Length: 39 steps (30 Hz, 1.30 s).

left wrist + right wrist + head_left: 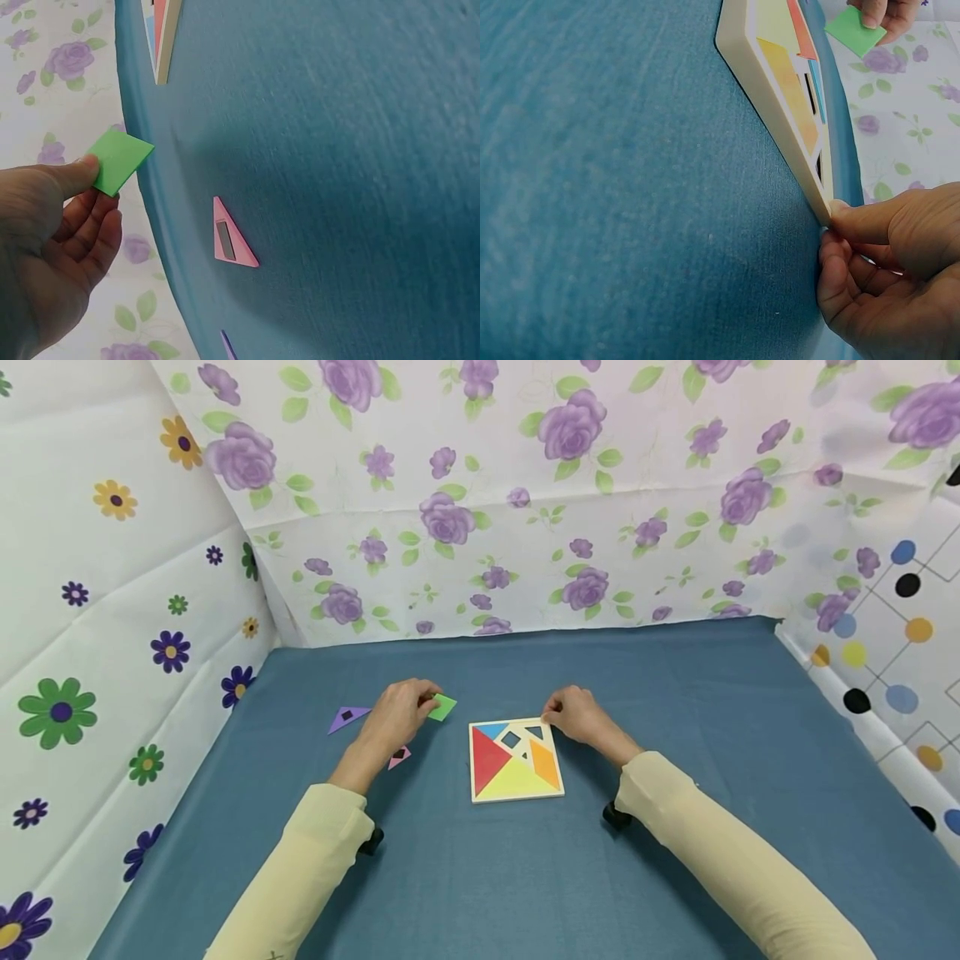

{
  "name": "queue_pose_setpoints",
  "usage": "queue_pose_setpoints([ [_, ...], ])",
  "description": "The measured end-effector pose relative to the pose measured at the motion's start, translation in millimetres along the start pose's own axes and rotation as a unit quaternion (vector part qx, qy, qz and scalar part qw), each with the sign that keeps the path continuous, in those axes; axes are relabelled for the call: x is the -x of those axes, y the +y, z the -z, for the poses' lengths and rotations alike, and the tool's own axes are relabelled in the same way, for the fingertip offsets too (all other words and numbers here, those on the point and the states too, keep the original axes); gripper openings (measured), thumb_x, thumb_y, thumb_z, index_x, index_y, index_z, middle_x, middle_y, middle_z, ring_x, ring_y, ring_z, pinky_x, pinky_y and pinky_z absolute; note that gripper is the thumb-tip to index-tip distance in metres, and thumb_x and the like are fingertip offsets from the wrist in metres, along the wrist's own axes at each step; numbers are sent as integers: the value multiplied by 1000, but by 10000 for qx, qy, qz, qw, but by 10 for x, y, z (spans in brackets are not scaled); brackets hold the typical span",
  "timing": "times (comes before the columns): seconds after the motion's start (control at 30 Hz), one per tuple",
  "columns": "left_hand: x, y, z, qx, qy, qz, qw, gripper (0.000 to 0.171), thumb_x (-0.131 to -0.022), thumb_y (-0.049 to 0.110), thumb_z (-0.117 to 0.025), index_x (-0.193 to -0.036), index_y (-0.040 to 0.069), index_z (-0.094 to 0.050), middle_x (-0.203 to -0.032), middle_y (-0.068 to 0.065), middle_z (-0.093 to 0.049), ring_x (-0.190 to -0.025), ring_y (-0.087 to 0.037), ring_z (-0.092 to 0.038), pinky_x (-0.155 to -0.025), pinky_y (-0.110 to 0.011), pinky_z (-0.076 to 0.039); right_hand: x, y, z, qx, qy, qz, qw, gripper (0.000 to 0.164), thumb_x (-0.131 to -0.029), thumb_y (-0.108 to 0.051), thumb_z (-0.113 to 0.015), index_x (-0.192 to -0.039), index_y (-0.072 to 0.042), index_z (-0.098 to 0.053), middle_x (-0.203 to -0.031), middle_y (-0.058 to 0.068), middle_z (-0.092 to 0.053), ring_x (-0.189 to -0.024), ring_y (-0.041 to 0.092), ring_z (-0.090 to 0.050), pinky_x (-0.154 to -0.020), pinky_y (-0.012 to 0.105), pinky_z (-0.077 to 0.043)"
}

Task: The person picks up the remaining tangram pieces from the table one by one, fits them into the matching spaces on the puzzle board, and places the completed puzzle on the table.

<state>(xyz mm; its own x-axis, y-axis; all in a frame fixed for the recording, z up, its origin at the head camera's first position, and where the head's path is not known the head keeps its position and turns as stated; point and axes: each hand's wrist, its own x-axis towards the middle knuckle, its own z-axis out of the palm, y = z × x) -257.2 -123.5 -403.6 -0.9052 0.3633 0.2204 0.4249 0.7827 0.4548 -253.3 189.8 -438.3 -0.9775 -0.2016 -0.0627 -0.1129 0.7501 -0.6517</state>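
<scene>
A blue surface (480,877) carries a square puzzle board (517,798), lying between the two hands. Set in it are a yellow triangle (517,781), a red triangle (487,760), an orange parallelogram (545,764) and a small blue triangle (492,731), with three recesses showing. The right hand (581,714) pinches the board's far right corner between its fingers. The left hand's (397,714) fingers grip a green piece (443,707) above the surface, left of the board. A purple triangle (339,722) and a smaller pink triangle (241,253) lie near the left hand.
</scene>
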Motion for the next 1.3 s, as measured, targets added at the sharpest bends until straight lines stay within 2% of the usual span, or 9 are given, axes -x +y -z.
queue_pose_setpoints([
  [0.33,-6,62,9,221,-75,73,9997,21,-105,15,-63,-119,5,-75,-114,-12,-72,-96,-26,-65,-84,-43,-53,-2,-7,16,63,44,80,9999,11,-100,-8,-69,-93,-5,-77,-82,7,-68,-62,18,-53,-59,30,-43],
  [0.67,-15,136,22,498,-26,37,9987,20,-104,15,-64,-116,4,-77,-105,-11,-69,-86,-23,-60,-75,-39,-51,-9,-2,25,37,56,78,9999,11,-100,-9,-69,-94,-4,-77,-82,7,-68,-63,18,-54,-59,30,-43],
  [0.9,-36,207,24,625,-171,1,9979,22,-105,16,-64,-119,4,-76,-110,-10,-72,-88,-22,-62,-77,-38,-52,-8,7,15,34,78,104,9999,11,-100,-8,-69,-94,-4,-77,-82,7,-68,-64,18,-54,-59,30,-44],
  [1.3,-60,293,-18,995,-270,151,9946,22,-104,15,-64,-122,5,-73,-108,-8,-73,-89,-20,-65,-77,-37,-54,-4,3,-2,42,55,53,10000,11,-100,-9,-69,-93,-5,-77,-83,7,-67,-64,19,-54,-60,31,-43],
])
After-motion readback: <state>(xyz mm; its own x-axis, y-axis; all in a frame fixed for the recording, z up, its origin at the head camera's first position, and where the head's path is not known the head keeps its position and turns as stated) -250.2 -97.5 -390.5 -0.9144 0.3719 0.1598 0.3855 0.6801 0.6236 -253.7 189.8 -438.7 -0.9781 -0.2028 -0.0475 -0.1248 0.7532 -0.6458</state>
